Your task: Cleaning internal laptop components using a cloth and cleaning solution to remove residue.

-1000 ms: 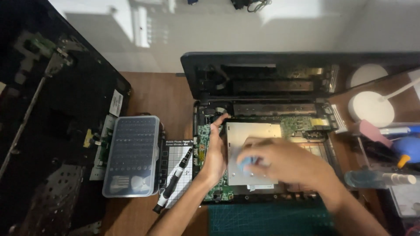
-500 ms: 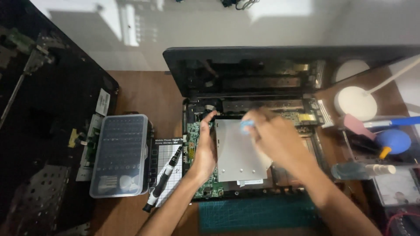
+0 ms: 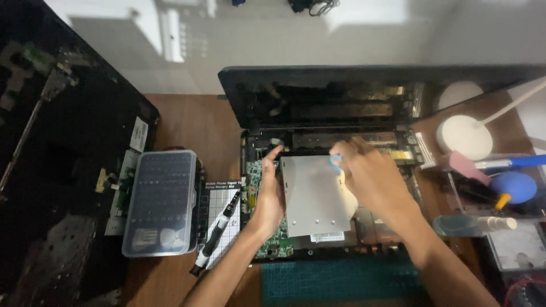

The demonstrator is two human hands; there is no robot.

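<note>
opened laptop, two hands on the silver drive

the step in hand looks like freeing the silver optical drive (image 3: 313, 196) from the opened laptop chassis (image 3: 330, 113). the drive lies flat in the middle of the chassis, with the green circuit board (image 3: 263, 187) showing along its left edge. the left hand (image 3: 270, 196) rests along that left edge, fingers loosely curled and thumb up near the far left corner, bracing rather than gripping. the right hand (image 3: 372, 179) sits over the far right corner of the drive, its fingers pinched on a small blue tool (image 3: 336, 162) whose shape i cannot make out.

judging from this, the next move calls for steady pressure at that far corner while the left hand keeps the drive from sliding onto the board; a slip could scrape the board beside it.

counted: one drive, one chassis, two hands. to the left lie one clear plastic bit case (image 3: 162, 202), one black screwdriver (image 3: 216, 236) on one white gridded screw mat (image 3: 219, 204), and one black laptop cover panel (image 3: 51, 170) at the far left. near the front edge lies one green cutting mat (image 3: 335, 281). to the right sit one blue dust blower (image 3: 512, 187), one white round lamp base (image 3: 463, 136) and one small clear bottle (image 3: 472, 224).
</note>
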